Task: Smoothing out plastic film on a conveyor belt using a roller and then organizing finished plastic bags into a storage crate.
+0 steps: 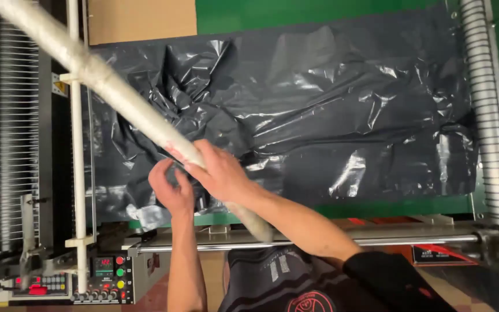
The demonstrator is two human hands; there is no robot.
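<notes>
Right hand (pixel 222 173) gripping long white wrapped pole (pixel 108 86) slanted over crumpled black plastic sheet (pixel 330 110) on green table (pixel 319 14); left hand (pixel 171 188) beside it, fingers curled.

A long white roll (pixel 116 92), wrapped in clear film, slants from the far left corner down toward the near centre, its lower end gripped in the right hand (pixel 220 173). Beneath it, glossy black plastic sheeting (pixel 330 110) lies crumpled across the green machine bed, the left hand (pixel 171 188) touching its near edge.
</notes>
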